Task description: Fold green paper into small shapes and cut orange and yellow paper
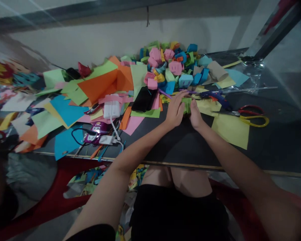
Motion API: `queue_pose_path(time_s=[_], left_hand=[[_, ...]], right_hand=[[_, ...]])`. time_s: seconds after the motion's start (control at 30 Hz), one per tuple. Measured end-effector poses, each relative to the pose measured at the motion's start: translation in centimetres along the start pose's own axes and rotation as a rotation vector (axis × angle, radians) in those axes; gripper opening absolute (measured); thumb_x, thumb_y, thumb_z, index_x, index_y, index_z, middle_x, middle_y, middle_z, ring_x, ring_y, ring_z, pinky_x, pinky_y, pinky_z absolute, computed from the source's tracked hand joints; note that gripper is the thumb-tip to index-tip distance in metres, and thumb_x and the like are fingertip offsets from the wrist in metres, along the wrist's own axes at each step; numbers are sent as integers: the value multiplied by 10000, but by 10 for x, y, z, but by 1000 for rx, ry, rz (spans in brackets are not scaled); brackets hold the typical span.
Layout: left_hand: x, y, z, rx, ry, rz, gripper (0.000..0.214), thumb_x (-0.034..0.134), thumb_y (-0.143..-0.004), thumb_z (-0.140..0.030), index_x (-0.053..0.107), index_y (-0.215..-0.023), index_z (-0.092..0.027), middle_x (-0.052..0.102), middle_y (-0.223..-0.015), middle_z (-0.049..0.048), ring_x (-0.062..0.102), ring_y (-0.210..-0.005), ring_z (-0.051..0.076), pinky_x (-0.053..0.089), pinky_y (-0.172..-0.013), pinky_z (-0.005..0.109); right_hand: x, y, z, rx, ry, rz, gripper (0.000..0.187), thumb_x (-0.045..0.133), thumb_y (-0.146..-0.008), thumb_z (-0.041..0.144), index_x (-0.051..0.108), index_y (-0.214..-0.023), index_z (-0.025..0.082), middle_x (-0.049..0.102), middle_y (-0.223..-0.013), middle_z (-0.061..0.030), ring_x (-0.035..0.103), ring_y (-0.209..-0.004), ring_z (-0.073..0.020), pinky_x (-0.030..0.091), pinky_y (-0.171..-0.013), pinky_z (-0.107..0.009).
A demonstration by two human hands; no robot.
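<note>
My left hand (175, 109) and my right hand (195, 114) meet over a small folded piece of green paper (187, 104) on the dark tabletop (185, 144). Both hands have their fingers pressed on the paper, one at each side. Most of the green paper is hidden under the fingers. Just beyond the hands lies a heap of small folded paper pieces (170, 65) in pink, blue, green and orange.
A yellow sheet (230, 130), red-and-yellow scissors (253, 115) and a blue glue gun (217, 96) lie to the right. A black phone (143, 99), white charger (111, 109), cables and loose coloured sheets (97, 85) crowd the left. The table's front edge (190, 164) runs above my knees.
</note>
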State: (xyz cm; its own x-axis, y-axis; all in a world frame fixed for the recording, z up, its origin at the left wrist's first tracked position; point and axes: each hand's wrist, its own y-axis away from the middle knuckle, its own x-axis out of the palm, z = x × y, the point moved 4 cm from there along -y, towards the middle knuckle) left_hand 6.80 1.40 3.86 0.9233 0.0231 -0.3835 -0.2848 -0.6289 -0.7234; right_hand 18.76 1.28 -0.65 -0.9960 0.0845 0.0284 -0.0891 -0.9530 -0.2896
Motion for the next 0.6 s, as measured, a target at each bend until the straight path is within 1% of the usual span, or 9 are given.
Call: queue_pose_path(time_s=[0.07,0.13,0.2,0.27,0.33,0.37,0.47,0.53,0.6], left_hand=[[-2,2,-2,3,-43,-35,447,240,-1084,-466,576,-1270,-236,660,-1312,138,592,-1304,237,458,-1150,447],[-4,5,-2,22,-100,-33,441,267,-1081,-464,579,-1268,-215,677,-1276,149,606,-1277,249,475,-1123,448],[-5,8,-2,36,-156,-10,462,266,-1079,-473,563,-1311,-206,682,-1279,151,611,-1271,261,477,-1112,457],[-6,11,1,19,-195,23,489,236,-1082,-478,533,-1367,-213,671,-1312,149,608,-1280,264,472,-1111,464],[-5,13,7,24,-194,86,525,239,-1075,-525,458,-1451,-230,631,-1382,151,582,-1325,270,448,-1135,473],[-5,14,9,50,-180,130,574,279,-1057,-585,399,-1497,-236,598,-1426,158,557,-1360,279,432,-1153,480],[-7,16,20,118,-139,244,875,480,-923,-764,240,-1572,-228,518,-1502,192,499,-1427,322,390,-1195,504],[-12,14,28,70,-146,251,944,550,-880,-777,225,-1572,-223,516,-1500,203,501,-1427,333,383,-1201,509],[-19,11,34,-14,-161,231,905,570,-885,-756,268,-1554,-226,524,-1496,200,505,-1426,332,382,-1201,502]], right_hand=[[2,-1,-4,36,-95,-4,763,372,-875,879,602,-1283,276,622,-1411,-85,519,-1400,-276,384,-1212,-516],[5,0,-6,75,-136,-5,741,420,-853,883,628,-1218,272,647,-1370,-79,524,-1393,-277,382,-1214,-514],[7,2,-6,100,-160,-16,731,462,-823,894,645,-1151,267,671,-1318,-74,540,-1369,-278,382,-1215,-508],[8,4,-5,119,-180,-30,726,491,-794,907,652,-1097,267,693,-1257,-70,565,-1332,-279,392,-1207,-507],[8,5,-4,139,-197,-47,713,505,-788,903,654,-1077,269,702,-1221,-66,580,-1309,-278,411,-1191,-506],[8,5,-3,144,-203,-56,704,502,-797,895,654,-1084,270,701,-1222,-65,583,-1306,-277,421,-1183,-504],[7,5,-1,175,-209,-80,695,479,-831,877,643,-1140,276,692,-1261,-63,596,-1297,-273,466,-1149,-500],[7,6,-1,256,-219,-48,729,450,-844,882,610,-1227,282,700,-1259,-72,644,-1231,-280,536,-1074,-519],[10,7,-1,366,-240,19,774,396,-866,886,558,-1329,287,718,-1242,-90,701,-1121,-289,608,-958,-538]])
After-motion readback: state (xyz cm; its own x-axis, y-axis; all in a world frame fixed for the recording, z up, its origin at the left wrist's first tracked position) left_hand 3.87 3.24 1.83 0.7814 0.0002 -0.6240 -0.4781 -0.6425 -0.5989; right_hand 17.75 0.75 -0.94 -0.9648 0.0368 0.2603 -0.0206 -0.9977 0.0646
